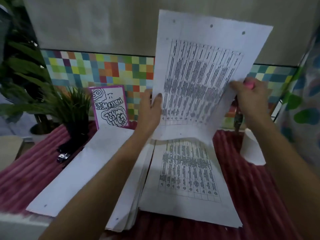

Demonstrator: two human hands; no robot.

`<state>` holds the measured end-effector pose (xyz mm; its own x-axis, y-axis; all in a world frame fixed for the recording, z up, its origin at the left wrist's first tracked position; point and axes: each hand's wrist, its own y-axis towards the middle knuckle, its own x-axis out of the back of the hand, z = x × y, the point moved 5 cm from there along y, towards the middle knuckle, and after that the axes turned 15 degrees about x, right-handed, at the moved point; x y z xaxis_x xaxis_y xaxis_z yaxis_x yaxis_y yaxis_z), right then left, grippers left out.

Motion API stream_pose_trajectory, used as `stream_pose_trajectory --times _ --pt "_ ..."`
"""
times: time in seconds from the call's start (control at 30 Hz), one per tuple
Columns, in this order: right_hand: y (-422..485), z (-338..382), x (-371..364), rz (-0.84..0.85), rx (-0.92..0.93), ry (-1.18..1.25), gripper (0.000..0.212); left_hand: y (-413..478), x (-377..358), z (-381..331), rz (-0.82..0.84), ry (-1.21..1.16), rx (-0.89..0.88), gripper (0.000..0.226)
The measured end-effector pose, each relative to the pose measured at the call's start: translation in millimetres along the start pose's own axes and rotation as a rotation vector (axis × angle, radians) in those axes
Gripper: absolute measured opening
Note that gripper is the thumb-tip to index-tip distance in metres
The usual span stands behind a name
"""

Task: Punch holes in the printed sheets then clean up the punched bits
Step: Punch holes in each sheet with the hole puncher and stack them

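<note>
Nearest, at 6 o'clock: printed stack point(187, 179) lies flat, face up, on the red cloth point(242, 179) over the worktop. Its long axis runs 6 to 12.

At 9 o'clock from it, just beside: face-down pile point(83, 170), with holes showing near its edge. These look like the finished ones.

Farther out at 10 o'clock: black tool point(63, 156) with a metal part, probably the punch. It is well apart from both hands and nothing touches it.

Raised sheet point(199, 75) stands upright over the far end of the stack, long axis 6 to 12, leaning slightly toward 1. Punched holes point(211, 25) run along its top edge.

Left hand point(150, 110) pinches the sheet's left edge, thumb on the printed face, fingers hidden behind. Right hand point(249, 99) is curled on the right edge and also carries a pink object point(249, 84); cannot tell what it is.

Judgement: this sheet is already punched, so it goes to the pile at 8 o'clock. The left hand is nearer that pile. No punched bits are visible.
</note>
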<state>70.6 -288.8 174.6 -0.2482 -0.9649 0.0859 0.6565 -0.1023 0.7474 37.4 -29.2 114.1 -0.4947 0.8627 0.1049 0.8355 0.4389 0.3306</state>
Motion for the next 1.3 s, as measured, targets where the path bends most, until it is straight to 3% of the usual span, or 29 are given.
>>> stream_pose_trajectory --times 0.1,0.17,0.27,0.37,0.5,0.7,0.87,1.0,1.2,1.3 --pt "8 19 -24 0.015 -0.011 -0.04 0.031 9 45 -29 -0.04 0.027 0.012 0.009" --pt "5 26 -49 0.112 -0.081 -0.077 0.033 14 85 -32 -0.073 0.079 0.09 0.009" --pt "-23 29 -102 0.457 -0.255 -0.21 0.02 12 146 -14 -0.093 0.126 0.25 0.016" --pt "-67 15 -153 0.714 -0.411 -0.189 0.018 -2 191 26 -0.148 0.427 0.384 0.015" --pt "-127 -15 -200 1.062 -0.447 -0.275 0.025 -27 222 96 -0.075 0.628 0.502 0.015" --pt "-159 -44 -221 1.035 -0.448 -0.413 0.016 -46 223 139 -0.137 0.772 0.421 0.008" --pt "-156 -43 -209 0.948 -0.312 -0.609 0.027 -53 221 142 -0.221 0.999 0.246 0.008" --pt "-162 -37 -210 0.963 -0.25 -0.542 0.025 -55 218 147 -0.271 1.117 0.242 0.01" --pt "-168 -30 -213 1.003 -0.24 -0.504 0.02 -59 199 140 -0.194 1.168 0.314 0.01" --pt "-144 -41 -201 0.921 -0.215 -0.521 0.019 -54 181 114 -0.209 1.208 0.256 0.008"
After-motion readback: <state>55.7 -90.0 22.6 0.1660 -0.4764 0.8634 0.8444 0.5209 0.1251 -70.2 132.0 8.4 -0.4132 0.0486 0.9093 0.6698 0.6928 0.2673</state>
